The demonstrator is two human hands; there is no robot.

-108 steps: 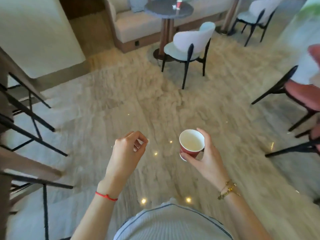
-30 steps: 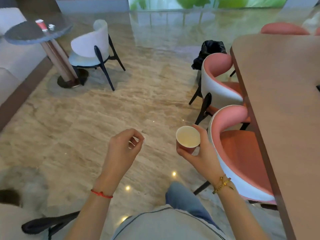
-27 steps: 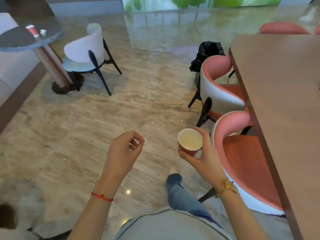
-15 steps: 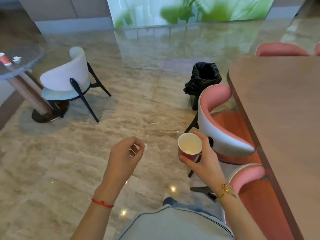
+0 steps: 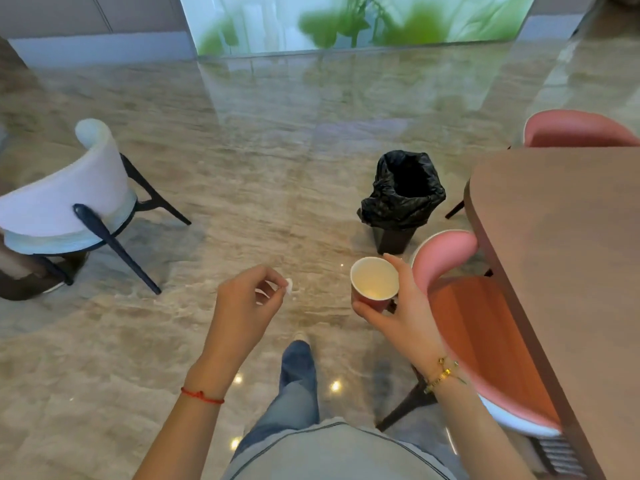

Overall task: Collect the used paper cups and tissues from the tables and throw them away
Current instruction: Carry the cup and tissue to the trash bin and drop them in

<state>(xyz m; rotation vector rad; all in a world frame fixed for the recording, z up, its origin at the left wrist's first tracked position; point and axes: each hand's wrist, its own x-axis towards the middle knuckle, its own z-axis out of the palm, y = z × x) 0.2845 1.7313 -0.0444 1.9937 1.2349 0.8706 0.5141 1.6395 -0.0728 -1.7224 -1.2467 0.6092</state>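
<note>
Carry-to-disposal step: right hand (image 5: 403, 317) grips paper cup (image 5: 374, 284); left hand (image 5: 244, 306) fingers pinch tissue scrap (image 5: 288, 286). Next: reach lined bin (image 5: 403, 197) ahead, release both.

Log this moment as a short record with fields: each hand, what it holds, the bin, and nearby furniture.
left hand: pinching a small white tissue scrap
right hand: holding a red paper cup, upright
bin: black-lined, open, on the floor ahead of the cup
furniture: pink chair at a brown table to the right; white chair to the left
</note>
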